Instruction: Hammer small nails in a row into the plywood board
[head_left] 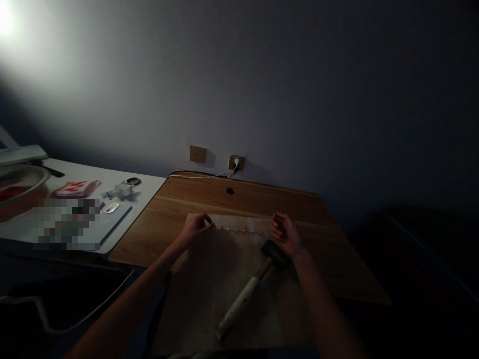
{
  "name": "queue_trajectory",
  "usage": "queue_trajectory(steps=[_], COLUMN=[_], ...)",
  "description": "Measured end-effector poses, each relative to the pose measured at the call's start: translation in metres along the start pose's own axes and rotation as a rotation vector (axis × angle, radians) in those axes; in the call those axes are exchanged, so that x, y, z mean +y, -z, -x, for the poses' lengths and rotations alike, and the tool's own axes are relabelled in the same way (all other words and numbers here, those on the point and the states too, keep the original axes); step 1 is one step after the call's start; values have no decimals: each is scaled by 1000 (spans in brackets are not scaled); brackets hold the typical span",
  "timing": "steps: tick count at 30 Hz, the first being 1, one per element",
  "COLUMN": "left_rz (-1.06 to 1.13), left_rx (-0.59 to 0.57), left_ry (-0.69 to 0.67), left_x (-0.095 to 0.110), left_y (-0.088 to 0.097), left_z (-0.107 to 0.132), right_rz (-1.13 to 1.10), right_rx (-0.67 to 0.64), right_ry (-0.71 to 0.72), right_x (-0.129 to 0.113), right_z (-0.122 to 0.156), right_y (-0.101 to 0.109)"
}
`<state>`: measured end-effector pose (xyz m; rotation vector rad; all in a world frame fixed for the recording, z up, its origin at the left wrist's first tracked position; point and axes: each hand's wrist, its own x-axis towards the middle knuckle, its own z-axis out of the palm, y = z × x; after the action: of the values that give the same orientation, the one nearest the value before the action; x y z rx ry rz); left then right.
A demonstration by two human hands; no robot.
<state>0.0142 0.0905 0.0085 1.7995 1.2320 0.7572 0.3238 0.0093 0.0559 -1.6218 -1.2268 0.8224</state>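
A line of several small shiny nails (237, 229) stands on a thin pale wooden board (209, 289); their exact kind is hard to make out in the dim light. At the left end of this line, my left hand (195, 228) pinches thumb and forefinger on the outermost nail (214, 227). My right hand (286, 233) hovers past the right end with its fingers loosely curled and apart, and nothing shows in them. Below the line, a mallet (239, 304) with a dark head and a whitish handle lies diagonally, its head close to my right wrist.
Beneath the board is a brown wooden table (157, 209) against the wall. A plug with cables (236, 162) sits in a wall socket. On the white table (149, 177) at left are a large bowl (41, 174), a red-and-white packet (77, 188) and a crumpled plastic bag (123, 190).
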Motion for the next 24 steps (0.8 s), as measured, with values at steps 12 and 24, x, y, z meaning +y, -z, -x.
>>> queue_trajectory(steps=[12, 24], left_rz=[-546, 213], left_rx=[-111, 63], left_ry=[-228, 43], left_x=[2, 15], left_y=[-7, -15], left_z=[0, -18], right_rz=[612, 47], right_rx=[-152, -88], right_ry=[-7, -2], right_x=[16, -9], right_z=[-11, -5], right_y=[-34, -27])
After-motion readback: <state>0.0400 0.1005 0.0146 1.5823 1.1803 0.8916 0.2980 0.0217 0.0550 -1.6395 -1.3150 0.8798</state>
